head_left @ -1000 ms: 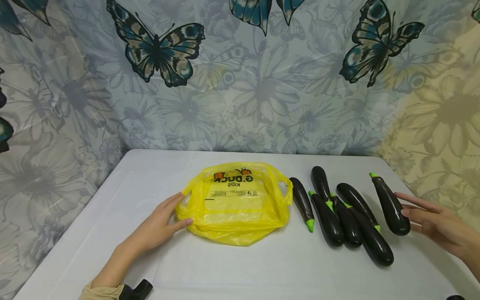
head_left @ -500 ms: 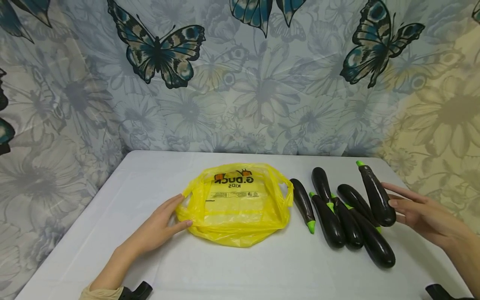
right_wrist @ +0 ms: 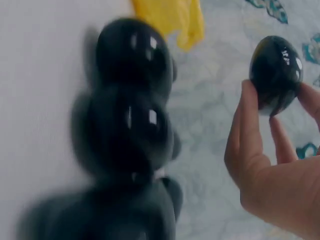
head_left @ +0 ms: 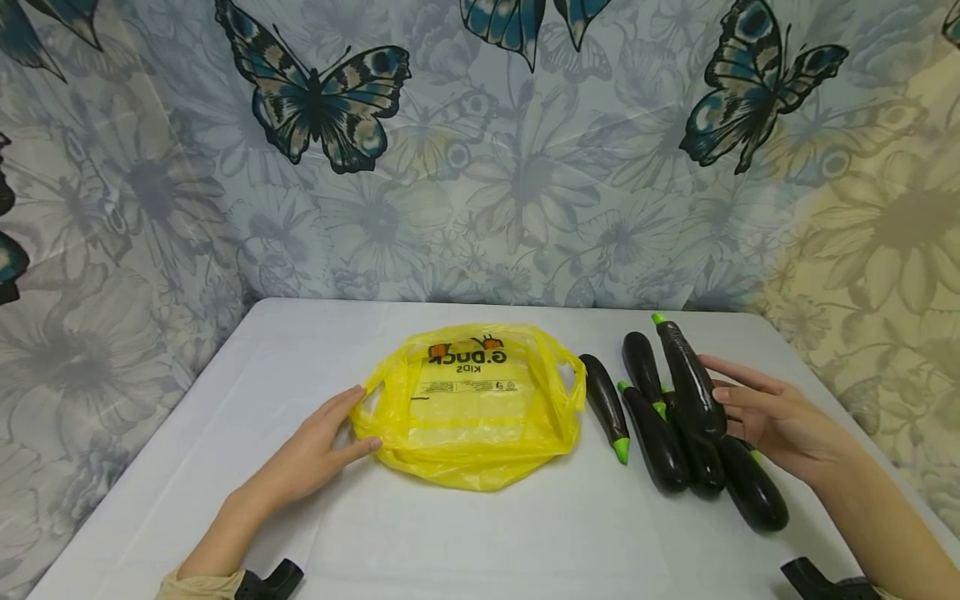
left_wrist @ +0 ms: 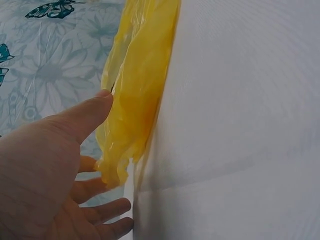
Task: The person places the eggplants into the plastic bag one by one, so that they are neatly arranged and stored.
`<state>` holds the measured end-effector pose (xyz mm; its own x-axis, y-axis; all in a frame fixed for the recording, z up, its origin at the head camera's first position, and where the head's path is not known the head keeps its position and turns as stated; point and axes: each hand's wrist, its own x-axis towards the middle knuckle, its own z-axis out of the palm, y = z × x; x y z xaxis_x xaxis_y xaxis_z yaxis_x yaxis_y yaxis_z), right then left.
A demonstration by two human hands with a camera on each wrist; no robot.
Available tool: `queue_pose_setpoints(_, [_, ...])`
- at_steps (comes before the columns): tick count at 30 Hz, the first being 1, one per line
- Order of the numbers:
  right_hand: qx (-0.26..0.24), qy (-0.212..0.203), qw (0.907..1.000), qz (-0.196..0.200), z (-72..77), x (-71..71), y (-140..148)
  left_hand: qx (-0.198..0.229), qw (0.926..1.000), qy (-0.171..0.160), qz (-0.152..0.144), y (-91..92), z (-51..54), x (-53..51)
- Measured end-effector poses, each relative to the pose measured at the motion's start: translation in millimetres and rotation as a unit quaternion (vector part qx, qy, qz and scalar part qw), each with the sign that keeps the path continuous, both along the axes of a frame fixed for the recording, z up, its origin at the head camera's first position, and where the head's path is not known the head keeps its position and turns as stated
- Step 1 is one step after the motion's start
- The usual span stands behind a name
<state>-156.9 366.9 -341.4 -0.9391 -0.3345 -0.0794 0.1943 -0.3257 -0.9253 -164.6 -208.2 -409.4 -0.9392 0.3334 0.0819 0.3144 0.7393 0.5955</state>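
Observation:
A yellow plastic bag (head_left: 465,408) lies flat at mid-table, its printing mirror-reversed in the head view. My left hand (head_left: 318,437) rests at the bag's left side, thumb and fingers spread. In the left wrist view the thumb touches the yellow plastic (left_wrist: 135,95), and part of the fingers is behind it. My right hand (head_left: 780,417) pinches a dark eggplant (head_left: 690,379) with a green stem tip, raised above the others; the right wrist view shows this eggplant (right_wrist: 276,72) end-on between thumb and fingers. Below it lie several more eggplants (head_left: 752,487), partly covered in the head view.
One eggplant (head_left: 603,404) lies apart from the group, against the bag's right handle. All of this is on a white table (head_left: 465,542), with a butterfly-patterned cloth (head_left: 525,167) behind. Black wrist mounts (head_left: 273,577) show at the lower edge.
My right hand has carried the held eggplant leftward from the table's right side to above the other eggplants. The left hand and the bag stay practically in place.

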Motion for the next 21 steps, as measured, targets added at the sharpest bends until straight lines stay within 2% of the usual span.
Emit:
queue_pose_setpoints(5, [0.003, -0.017, 0.9998, -0.008, 2.1, -1.6, -35.2, 0.004, 1.0000, 0.002, -0.001, 0.2, -0.7, -1.1])
queue_pose_setpoints(12, [0.052, -0.063, 0.9960, -0.036, 7.9, -3.8, -98.2, 0.016, 0.9998, 0.013, -0.005, 0.1, -0.5, -3.1])
queue_pose_setpoints(16, [0.071, -0.091, 0.9920, -0.053, 4.7, -10.1, -140.6, 0.026, 0.9994, 0.021, -0.005, 0.0, -0.3, -2.9])
queue_pose_setpoints(21, [0.095, -0.115, 0.9869, -0.060, -4.5, -16.4, -191.6, 0.039, 0.9992, 0.014, 0.003, 0.2, -2.6, -1.9])
